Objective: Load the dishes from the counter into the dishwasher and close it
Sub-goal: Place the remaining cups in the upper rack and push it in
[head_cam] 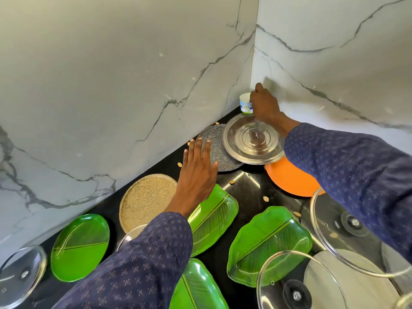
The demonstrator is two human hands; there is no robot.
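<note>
Reaching into the corner — right hand (265,105) fingers grasping cup (245,105), left hand (197,172) fingers released.

- Two glossy white marble-look wall panels with grey veins (116,85) met in an inside corner (254,63) toward the upper right of the view.
- The right-hand white veined panel (334,52) carried a long dark vein that ran diagonally down toward its lower right.
- A polished black stone counter (245,188) ran along the foot of both panels and into the corner.
- Soft, even light fell across the walls, and the black surface threw back bright streaks.
</note>
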